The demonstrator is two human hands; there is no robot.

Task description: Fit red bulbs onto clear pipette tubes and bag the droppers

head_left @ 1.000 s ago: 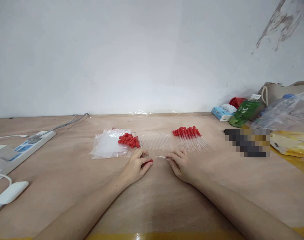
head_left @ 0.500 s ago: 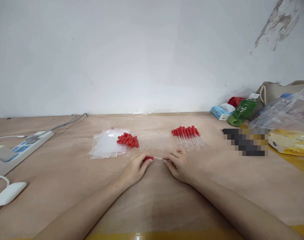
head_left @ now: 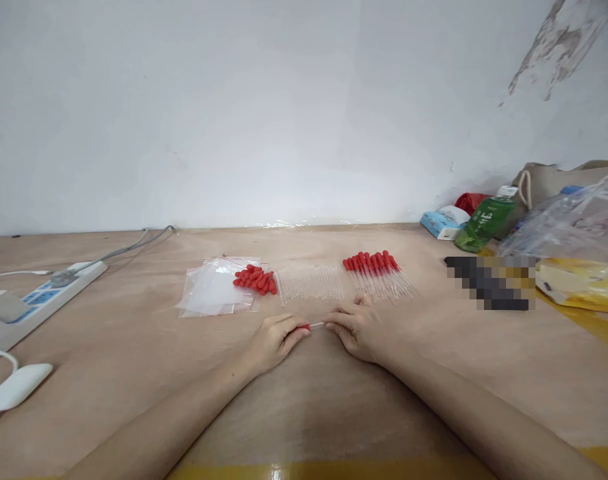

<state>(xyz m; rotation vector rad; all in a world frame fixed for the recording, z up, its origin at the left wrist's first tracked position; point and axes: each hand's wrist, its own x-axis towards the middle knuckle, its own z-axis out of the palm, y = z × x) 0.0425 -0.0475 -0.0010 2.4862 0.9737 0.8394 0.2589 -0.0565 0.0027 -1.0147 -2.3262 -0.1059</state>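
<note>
My left hand (head_left: 283, 339) is closed on a red rubber bulb (head_left: 305, 327), of which only the end shows past the fingertips. A clear thin dropper tube (head_left: 317, 325) runs from the bulb to my right hand (head_left: 353, 328), whose thumb and fingers pinch its other end. Beyond my hands lies a row of clear tubes (head_left: 309, 283). Loose red bulbs (head_left: 257, 279) are heaped at the left of that row, partly over some clear zip bags (head_left: 211, 290). To the right, a bundle of droppers with red bulbs (head_left: 374, 264) lies with the bulbs pointing away.
A white power strip (head_left: 59, 297) with cables runs along the left. At the right stand a blue tissue pack (head_left: 440, 225), a green bottle (head_left: 488, 220) and plastic bags (head_left: 574, 220). A blurred dark item (head_left: 489, 283) lies before them. The wall closes off the back.
My left hand has moved slightly down and right, its fingers now covering more of the red bulb. The gap between my hands is smaller, so less of the tube shows.
</note>
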